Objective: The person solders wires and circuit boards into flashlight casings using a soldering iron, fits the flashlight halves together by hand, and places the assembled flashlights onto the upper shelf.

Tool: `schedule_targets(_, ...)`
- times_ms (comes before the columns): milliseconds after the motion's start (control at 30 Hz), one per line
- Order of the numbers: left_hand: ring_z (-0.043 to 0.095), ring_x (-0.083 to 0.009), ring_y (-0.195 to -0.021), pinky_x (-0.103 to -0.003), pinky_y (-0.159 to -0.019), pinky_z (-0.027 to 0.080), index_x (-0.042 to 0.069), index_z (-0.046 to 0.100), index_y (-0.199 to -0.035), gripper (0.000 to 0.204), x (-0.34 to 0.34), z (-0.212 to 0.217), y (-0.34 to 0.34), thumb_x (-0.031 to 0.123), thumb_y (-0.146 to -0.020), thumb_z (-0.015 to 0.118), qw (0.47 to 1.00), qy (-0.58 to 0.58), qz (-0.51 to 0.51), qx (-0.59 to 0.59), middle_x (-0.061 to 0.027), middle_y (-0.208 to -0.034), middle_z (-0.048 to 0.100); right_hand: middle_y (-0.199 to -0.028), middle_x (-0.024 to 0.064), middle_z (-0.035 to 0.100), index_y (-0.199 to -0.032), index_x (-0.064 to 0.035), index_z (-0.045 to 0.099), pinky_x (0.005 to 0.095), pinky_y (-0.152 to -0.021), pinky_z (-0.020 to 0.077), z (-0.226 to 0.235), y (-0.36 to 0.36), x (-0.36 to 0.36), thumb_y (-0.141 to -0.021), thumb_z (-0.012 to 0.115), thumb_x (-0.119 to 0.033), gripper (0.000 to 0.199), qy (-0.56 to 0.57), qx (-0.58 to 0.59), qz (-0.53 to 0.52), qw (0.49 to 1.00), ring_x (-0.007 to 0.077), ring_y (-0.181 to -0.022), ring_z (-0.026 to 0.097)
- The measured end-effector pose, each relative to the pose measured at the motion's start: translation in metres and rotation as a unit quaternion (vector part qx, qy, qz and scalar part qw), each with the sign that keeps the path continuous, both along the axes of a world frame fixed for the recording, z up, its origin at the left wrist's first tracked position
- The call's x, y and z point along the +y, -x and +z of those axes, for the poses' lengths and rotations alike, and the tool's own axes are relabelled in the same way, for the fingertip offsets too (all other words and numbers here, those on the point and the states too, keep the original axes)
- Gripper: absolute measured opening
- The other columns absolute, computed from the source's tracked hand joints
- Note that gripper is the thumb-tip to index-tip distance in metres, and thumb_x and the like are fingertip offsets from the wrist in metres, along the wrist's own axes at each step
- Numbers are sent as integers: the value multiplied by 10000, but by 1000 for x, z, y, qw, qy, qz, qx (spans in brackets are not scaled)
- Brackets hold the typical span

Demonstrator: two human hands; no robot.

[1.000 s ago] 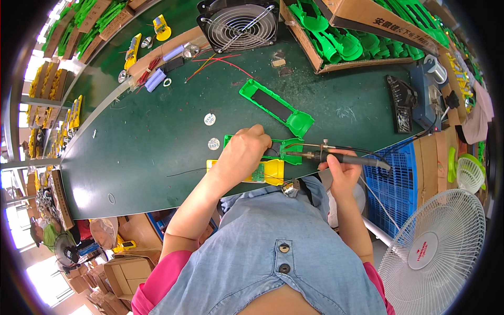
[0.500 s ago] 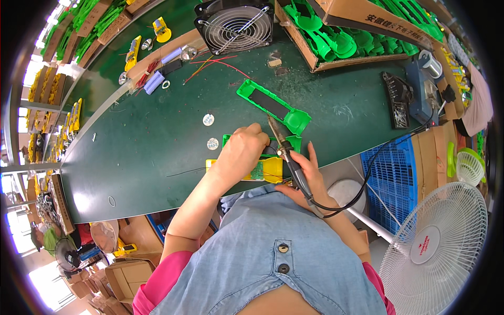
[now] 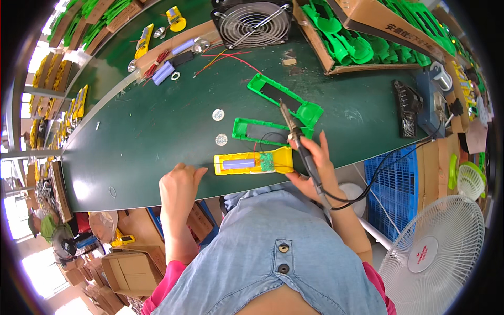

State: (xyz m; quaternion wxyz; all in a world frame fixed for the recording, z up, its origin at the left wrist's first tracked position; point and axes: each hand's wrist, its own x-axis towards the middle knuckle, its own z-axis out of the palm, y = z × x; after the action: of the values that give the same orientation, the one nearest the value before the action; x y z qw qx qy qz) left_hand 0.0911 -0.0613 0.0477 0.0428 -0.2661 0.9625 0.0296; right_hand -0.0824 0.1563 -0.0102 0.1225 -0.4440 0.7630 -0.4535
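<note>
A yellow plastic housing (image 3: 284, 160) lies at the table's near edge, holding a purple battery cell (image 3: 239, 164) and a small green circuit board (image 3: 266, 162). Thin wires run from it. My right hand (image 3: 314, 170) grips a soldering iron (image 3: 306, 160), its tip pointing up and away over the green parts; the thumb is beside the housing's right end. Left of the housing, my left hand (image 3: 179, 185) has its fingers curled in; whatever they hold, if anything, is hidden. Just beyond lie a green frame (image 3: 242, 128) and a second green frame (image 3: 310, 113).
A black fan with a wire guard (image 3: 254, 25) stands at the back, beside a carton (image 3: 336, 69) of green parts. At right are a soldering station (image 3: 431, 97) and iron stand (image 3: 404, 105). Purple cells (image 3: 164, 73) and red wires lie back left. A white fan (image 3: 428, 257) stands lower right.
My left hand has moved left and back from over the yellow housing, uncovering the purple cell and board. The soldering iron stays in my right hand. The whole view has shifted slightly.
</note>
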Motion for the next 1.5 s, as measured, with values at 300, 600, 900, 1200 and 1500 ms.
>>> schedule_targets(300, 513, -251, -812, -354, -703, 404, 56, 626, -852, 279, 54, -18, 42, 106, -605, 746, 912, 3, -60, 405, -101, -923, 522, -1170, 91, 564, -1209, -64, 327, 496, -1073, 104, 4, 10, -4, -597, 742, -68, 740, -13, -7, 8, 1000, 271, -1148, 480)
schedule_targets(600, 541, -227, -755, -333, -669, 401, 40, 621, -773, 145, 50, -52, 62, 86, -659, 698, 925, -191, -88, 316, -61, -834, 567, -1151, 88, 574, -1206, -54, 337, 487, -1075, 123, -4, 2, -1, -595, 758, -70, 742, 26, -18, -5, 999, 253, -1125, 504)
schedule_targets(900, 567, -206, -808, -324, -648, 450, 52, 637, -860, 225, 59, -69, 45, 12, -641, 673, 872, -109, -221, 423, -64, -899, 562, -1124, 78, 589, -1209, -57, 337, 499, -1069, 133, -5, 2, 1, -608, 750, -60, 729, 26, -26, -15, 999, 227, -1092, 533)
schedule_targets(1200, 578, -233, -773, -311, -655, 470, 32, 612, -809, 157, 58, -56, 48, -17, -672, 672, 900, -216, -119, 359, -85, -930, 558, -773, 47, 658, -955, -24, 571, 511, -1042, 169, 3, -15, 29, -707, 696, -116, 293, 126, 53, -88, 987, 177, -730, 641)
schedule_targets(1500, 609, -201, -769, -284, -653, 500, 13, 576, -741, 132, 61, -53, 49, -48, -659, 660, 885, -269, -82, 371, -85, -930, 569, -890, 162, 588, -961, 28, 510, 364, -766, 530, -28, -49, 28, -754, 601, 17, 227, 293, -210, -221, 906, 197, -810, 621)
